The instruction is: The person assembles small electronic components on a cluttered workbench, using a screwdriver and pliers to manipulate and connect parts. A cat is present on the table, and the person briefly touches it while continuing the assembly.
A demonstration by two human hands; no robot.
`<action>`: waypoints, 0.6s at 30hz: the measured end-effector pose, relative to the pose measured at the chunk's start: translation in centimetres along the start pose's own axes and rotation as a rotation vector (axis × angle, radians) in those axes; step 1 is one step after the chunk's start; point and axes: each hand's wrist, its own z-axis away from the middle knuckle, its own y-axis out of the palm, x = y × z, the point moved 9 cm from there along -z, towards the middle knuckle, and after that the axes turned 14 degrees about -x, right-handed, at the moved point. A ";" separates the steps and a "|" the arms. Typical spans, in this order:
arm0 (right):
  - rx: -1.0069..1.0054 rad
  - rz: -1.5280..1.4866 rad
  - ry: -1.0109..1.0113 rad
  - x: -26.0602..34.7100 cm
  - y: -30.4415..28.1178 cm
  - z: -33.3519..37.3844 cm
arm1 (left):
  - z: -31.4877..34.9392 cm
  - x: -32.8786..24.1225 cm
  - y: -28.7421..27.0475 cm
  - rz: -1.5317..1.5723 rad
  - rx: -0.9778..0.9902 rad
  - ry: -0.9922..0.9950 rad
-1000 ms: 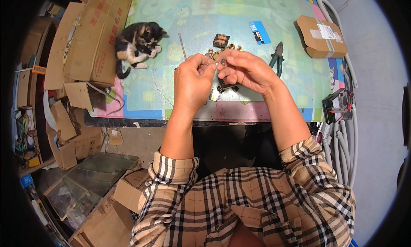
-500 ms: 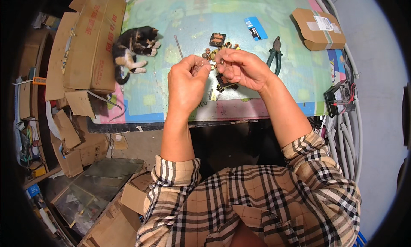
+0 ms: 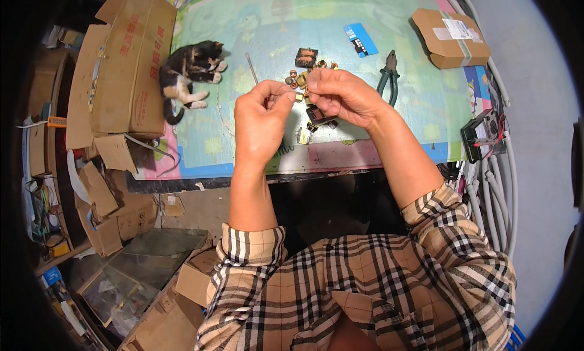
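Cat (image 3: 187,71) chilling left on patterned table cover (image 3: 429,104), wall (image 3: 542,126) right
By small parts (image 3: 302,79): left hand (image 3: 263,117), fingertips pressed together; right hand (image 3: 348,97), can't tell its grip tbh

On the table (image 3: 420,107), the cat (image 3: 187,74) lies left, beside the box (image 3: 137,65); coils (image 3: 302,78) centre, pliers (image 3: 389,69) right of them, carton (image 3: 447,47) far right, meter (image 3: 485,129) near right.

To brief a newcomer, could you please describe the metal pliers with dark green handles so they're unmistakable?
Find the pastel patterned tabletop. Between the bare right hand and flat brown cardboard box lie the metal pliers, nose away from the person. Unlike the rectangular blue card nearby, they have two green handles.
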 end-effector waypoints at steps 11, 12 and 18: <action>-0.029 -0.040 0.017 0.0 -0.5 -0.3 | -0.5 0.0 -1.0 0.022 -0.034 0.011; -0.026 -0.016 0.004 -0.1 -0.6 -0.4 | -0.4 -0.2 -1.0 0.044 -0.041 0.030; -0.100 -0.076 0.006 1.2 -0.6 0.4 | -0.5 -0.4 -1.5 0.085 -0.076 0.029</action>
